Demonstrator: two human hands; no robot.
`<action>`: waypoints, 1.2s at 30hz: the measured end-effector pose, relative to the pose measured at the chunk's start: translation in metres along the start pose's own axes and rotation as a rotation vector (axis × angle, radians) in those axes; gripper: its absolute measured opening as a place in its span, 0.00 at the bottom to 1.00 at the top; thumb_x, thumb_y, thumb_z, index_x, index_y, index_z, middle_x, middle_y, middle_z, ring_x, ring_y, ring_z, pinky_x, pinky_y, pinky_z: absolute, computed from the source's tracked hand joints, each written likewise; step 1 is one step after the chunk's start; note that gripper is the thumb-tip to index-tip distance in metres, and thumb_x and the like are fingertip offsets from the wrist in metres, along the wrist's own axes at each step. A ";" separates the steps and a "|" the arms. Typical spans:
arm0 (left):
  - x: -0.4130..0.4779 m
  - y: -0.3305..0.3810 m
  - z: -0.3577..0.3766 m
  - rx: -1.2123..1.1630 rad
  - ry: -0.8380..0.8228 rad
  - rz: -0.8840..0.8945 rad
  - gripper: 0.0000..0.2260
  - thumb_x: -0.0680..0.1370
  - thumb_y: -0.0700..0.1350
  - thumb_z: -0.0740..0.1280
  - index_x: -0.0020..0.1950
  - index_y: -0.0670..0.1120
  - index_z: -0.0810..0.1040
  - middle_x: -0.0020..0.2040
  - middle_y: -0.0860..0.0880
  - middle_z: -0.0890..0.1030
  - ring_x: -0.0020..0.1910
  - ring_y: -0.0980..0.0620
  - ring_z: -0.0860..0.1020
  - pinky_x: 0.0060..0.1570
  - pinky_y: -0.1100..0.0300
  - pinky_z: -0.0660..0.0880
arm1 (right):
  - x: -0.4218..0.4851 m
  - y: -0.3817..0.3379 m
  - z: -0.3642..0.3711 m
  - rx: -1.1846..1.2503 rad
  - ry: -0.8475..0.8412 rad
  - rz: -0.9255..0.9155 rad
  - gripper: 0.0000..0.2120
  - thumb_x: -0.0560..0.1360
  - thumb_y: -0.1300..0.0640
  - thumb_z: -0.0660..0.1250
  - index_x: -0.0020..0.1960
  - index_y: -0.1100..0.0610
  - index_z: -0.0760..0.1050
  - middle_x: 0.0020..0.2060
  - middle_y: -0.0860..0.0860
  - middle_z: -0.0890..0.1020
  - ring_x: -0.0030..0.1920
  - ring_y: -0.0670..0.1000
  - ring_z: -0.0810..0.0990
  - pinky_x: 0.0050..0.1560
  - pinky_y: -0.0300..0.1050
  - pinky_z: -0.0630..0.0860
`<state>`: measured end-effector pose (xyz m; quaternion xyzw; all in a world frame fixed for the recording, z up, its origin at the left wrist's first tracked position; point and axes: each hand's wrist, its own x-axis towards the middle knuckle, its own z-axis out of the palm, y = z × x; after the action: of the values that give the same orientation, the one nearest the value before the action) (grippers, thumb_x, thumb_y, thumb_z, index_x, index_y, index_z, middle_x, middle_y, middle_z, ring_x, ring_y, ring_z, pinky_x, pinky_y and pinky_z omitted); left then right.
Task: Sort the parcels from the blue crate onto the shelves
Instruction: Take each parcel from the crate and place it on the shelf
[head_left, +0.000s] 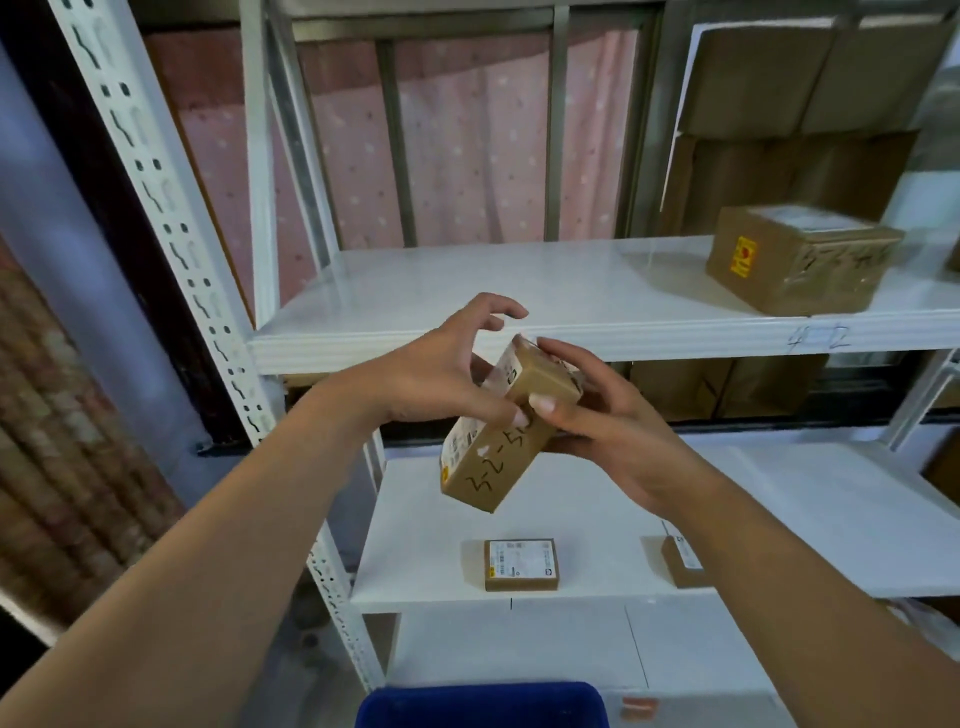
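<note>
I hold a small brown cardboard parcel (498, 457) tilted in front of the white shelves, handwritten digits on its near face and a printed label on its left side. My left hand (436, 374) grips its upper left side with thumb on the front, fingers partly spread above. My right hand (597, 410) clasps its upper right end, thumb across the front. The blue crate (483, 706) shows only as a rim at the bottom edge.
The lower shelf (415, 519) carries a small flat parcel (521, 565) and another parcel (680, 564) partly behind my right forearm. The upper shelf (467, 291) bears a larger brown box (795, 260) at right. A perforated white upright (208, 291) stands left. Cartons stack at back right.
</note>
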<state>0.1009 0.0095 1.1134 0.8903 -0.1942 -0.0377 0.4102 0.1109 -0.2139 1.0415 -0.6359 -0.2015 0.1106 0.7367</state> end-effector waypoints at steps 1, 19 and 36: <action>0.000 0.003 -0.001 0.008 0.022 0.006 0.42 0.69 0.48 0.83 0.76 0.65 0.63 0.77 0.53 0.65 0.63 0.49 0.82 0.64 0.49 0.81 | -0.001 -0.001 0.001 0.039 0.025 -0.012 0.34 0.70 0.54 0.79 0.75 0.48 0.76 0.66 0.57 0.84 0.64 0.61 0.86 0.59 0.56 0.86; -0.006 -0.008 0.045 -0.582 0.810 0.021 0.14 0.82 0.50 0.70 0.68 0.53 0.83 0.58 0.56 0.87 0.55 0.67 0.83 0.47 0.79 0.75 | 0.005 -0.019 0.000 0.033 0.423 -0.100 0.36 0.66 0.35 0.79 0.70 0.49 0.80 0.62 0.50 0.88 0.68 0.51 0.84 0.74 0.56 0.77; 0.033 -0.013 0.020 -0.355 0.833 -0.081 0.14 0.82 0.46 0.72 0.69 0.52 0.84 0.61 0.57 0.87 0.63 0.58 0.82 0.68 0.57 0.78 | 0.064 -0.063 -0.027 -0.562 0.477 -0.134 0.15 0.78 0.51 0.78 0.64 0.48 0.86 0.61 0.46 0.89 0.63 0.49 0.85 0.72 0.53 0.79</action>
<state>0.1313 -0.0094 1.0939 0.7522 0.0319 0.2749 0.5979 0.1744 -0.2217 1.1103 -0.8065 -0.0879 -0.1487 0.5654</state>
